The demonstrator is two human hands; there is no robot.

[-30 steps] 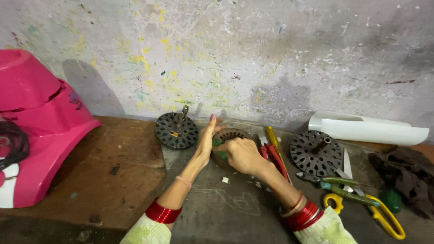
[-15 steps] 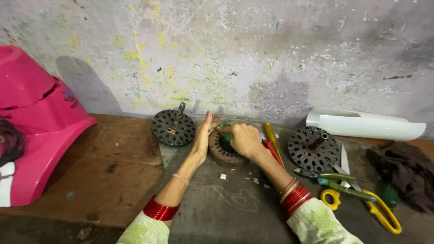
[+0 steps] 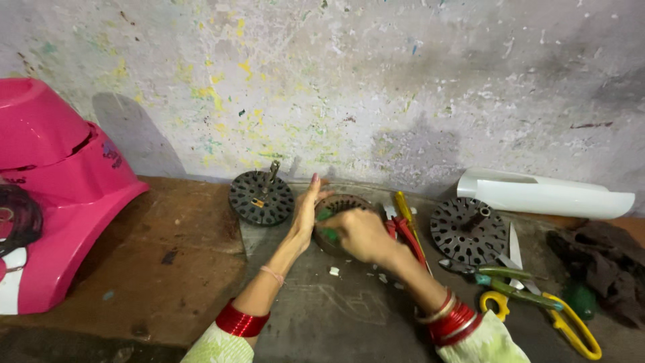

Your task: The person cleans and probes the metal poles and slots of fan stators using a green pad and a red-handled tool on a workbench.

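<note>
Your left hand (image 3: 304, 218) stands on edge with its fingers straight and open, pressed against the left rim of the round metal core (image 3: 339, 216), which sits right between your two hands. Your right hand (image 3: 363, 235) is curled closed over that core, fingertips pinching a small green piece (image 3: 327, 233); a black slotted disc (image 3: 261, 197) lies just left of your left fingers, a red-handled tool (image 3: 407, 235) just right of your right knuckles

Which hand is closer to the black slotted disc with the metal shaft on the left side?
Left. The left hand stands just right of the black slotted disc; the right hand is farther right, over a round stator.
</note>
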